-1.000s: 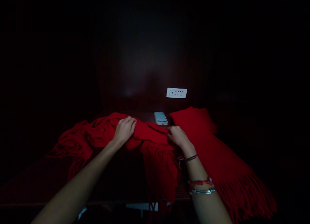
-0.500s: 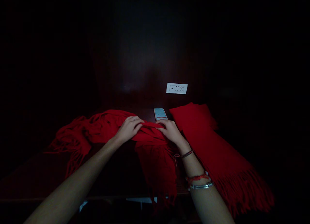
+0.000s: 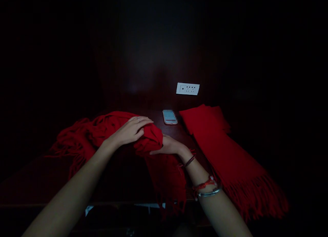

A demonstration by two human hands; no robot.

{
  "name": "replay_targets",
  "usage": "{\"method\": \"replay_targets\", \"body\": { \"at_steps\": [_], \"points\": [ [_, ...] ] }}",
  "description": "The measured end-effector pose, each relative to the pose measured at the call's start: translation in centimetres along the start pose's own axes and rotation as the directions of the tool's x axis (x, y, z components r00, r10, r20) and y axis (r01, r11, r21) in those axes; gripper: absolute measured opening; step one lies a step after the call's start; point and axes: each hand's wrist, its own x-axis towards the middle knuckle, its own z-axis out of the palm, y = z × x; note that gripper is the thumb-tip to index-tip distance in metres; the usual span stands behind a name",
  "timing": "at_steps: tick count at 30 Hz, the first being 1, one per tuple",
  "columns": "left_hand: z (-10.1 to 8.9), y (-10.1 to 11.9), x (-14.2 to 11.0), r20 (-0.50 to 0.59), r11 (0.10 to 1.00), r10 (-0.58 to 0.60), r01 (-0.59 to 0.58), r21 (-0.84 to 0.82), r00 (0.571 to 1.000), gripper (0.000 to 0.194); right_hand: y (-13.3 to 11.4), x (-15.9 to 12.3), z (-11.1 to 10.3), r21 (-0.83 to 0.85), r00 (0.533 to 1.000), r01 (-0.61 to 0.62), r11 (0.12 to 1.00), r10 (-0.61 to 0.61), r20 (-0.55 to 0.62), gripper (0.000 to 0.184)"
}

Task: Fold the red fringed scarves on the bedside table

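A crumpled red fringed scarf [image 3: 102, 131] lies across the dark table, one tasselled end hanging over the front edge. My left hand [image 3: 129, 130] rests on top of a bunched fold of it, fingers curled over the cloth. My right hand [image 3: 167, 146] is tucked under the same fold, gripping it from below; bracelets circle that wrist. A second red scarf [image 3: 220, 148] lies flat and folded to the right, its fringe toward the front right.
A phone [image 3: 169, 116] with a lit screen lies on the dark table [image 3: 123, 175] behind my hands. A white socket plate [image 3: 187, 88] sits on the dark back wall. The surroundings are very dim.
Both hands have gathered the scarf's middle into a bunch. My right hand slid from on top of the cloth to beneath the fold, and the left moved right over it.
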Motion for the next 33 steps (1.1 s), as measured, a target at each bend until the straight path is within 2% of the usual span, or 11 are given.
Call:
{"method": "replay_targets", "body": {
  "at_steps": [3,6,8,11,13,18,21,24,28,31,33],
  "points": [
    [0.6,0.1,0.1,0.110,0.999,0.032,-0.031,-0.012,0.993,0.034,0.0,0.2,0.2,-0.167,0.996,-0.075,0.983,0.080,0.026,0.024],
    [0.4,-1.7,-0.2,-0.092,0.980,-0.196,0.199,0.023,0.976,0.034,0.4,0.3,-0.7,-0.247,0.976,-0.210,0.946,0.217,0.000,0.016],
    [-0.1,-3.4,-0.6,-0.284,0.897,-0.416,0.441,0.030,0.864,0.034,1.0,0.3,-1.7,-0.190,0.940,-0.328,0.925,0.299,-0.164,0.016],
    [-0.8,-5.1,-1.1,-0.403,0.743,-0.608,0.669,0.015,0.684,0.033,2.3,0.1,-3.4,0.080,0.746,-0.450,0.889,0.424,-0.514,0.025],
    [-0.8,-5.4,-1.1,-0.375,0.732,-0.624,0.680,0.025,0.686,0.031,2.9,-0.2,-4.0,0.245,0.682,-0.401,0.882,0.467,-0.563,0.029],
    [-0.2,-4.3,-0.7,-0.337,0.861,-0.465,0.507,0.044,0.819,0.030,2.5,-0.9,-3.1,0.143,0.938,-0.280,0.949,0.302,-0.169,0.063],
    [-0.2,-4.4,-0.8,-0.396,0.889,-0.418,0.458,0.008,0.818,0.029,1.1,-1.0,-1.9,0.028,0.935,-0.355,0.934,0.355,0.021,0.067],
    [-0.5,-5.2,-1.2,-0.463,0.844,-0.487,0.535,-0.031,0.741,0.028,-0.1,-1.0,-1.5,-0.039,0.941,-0.320,0.946,0.323,0.106,0.030],
    [-0.6,-5.7,-1.6,-0.521,0.757,-0.585,0.649,-0.076,0.622,0.027,-1.0,-1.2,-2.8,-0.023,0.942,-0.311,0.950,0.304,-0.141,0.022],
    [-0.6,-5.3,-1.5,-0.533,0.735,-0.610,0.670,-0.103,0.587,0.027,-1.3,-1.3,-5.2,0.291,0.863,-0.310,0.905,0.396,-0.314,0.025],
    [-0.7,-5.0,-1.4,-0.535,0.731,-0.620,0.671,-0.126,0.574,0.027,-1.7,-1.6,-7.6,0.489,0.854,-0.288,0.823,0.452,-0.258,0.025]
  ]
}}
